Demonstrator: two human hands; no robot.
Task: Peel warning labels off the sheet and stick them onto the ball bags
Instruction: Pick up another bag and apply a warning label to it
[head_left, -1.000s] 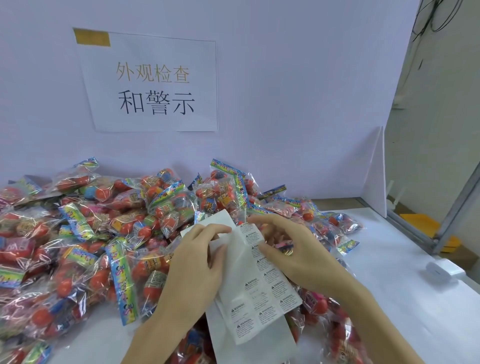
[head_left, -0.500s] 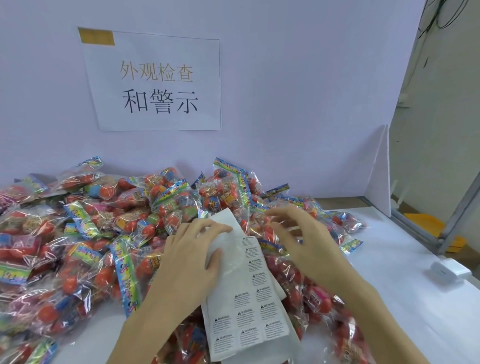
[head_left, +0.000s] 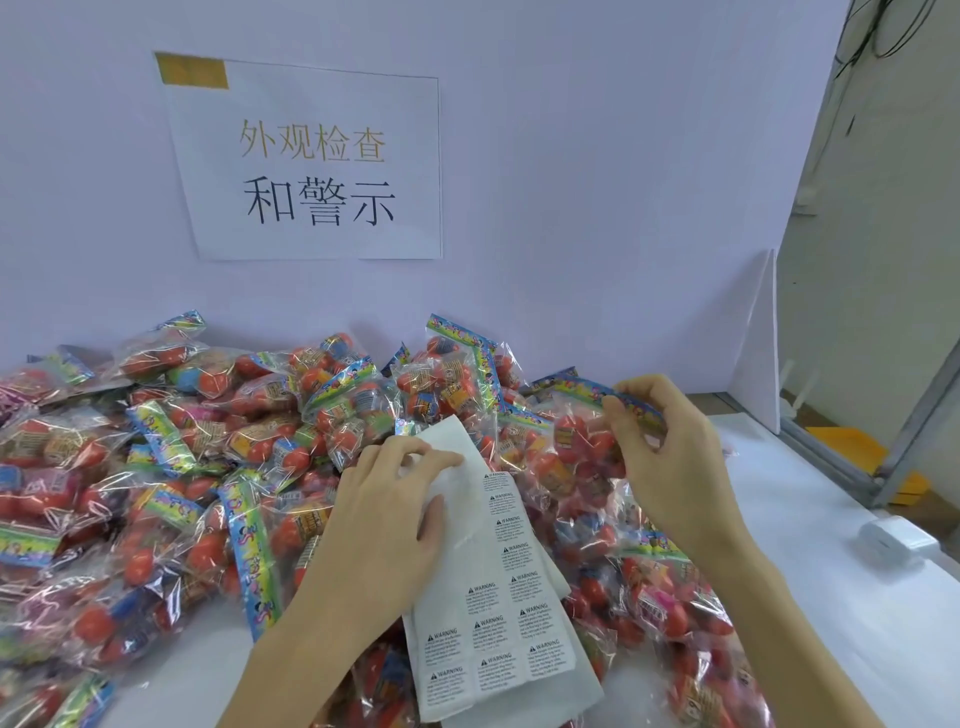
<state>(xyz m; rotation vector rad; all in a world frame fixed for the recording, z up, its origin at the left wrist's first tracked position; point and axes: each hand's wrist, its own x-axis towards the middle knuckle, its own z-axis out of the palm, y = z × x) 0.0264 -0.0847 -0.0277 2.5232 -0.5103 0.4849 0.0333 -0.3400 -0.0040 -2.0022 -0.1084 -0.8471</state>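
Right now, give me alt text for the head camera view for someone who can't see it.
A left hand holds a warning label sheet over a pile of ball bags on a white table, while the right hand pinches one ball bag by its top. A paper sign hangs behind.

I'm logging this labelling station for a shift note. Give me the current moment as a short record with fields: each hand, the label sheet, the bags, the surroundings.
left hand: grips the label sheet near its upper end
right hand: pinches the printed top strip of a ball bag, lifted over the heap
label sheet: warning labels remain on its lower part; top bare
ball bags: heaped on the white table
paper sign: on the back wall
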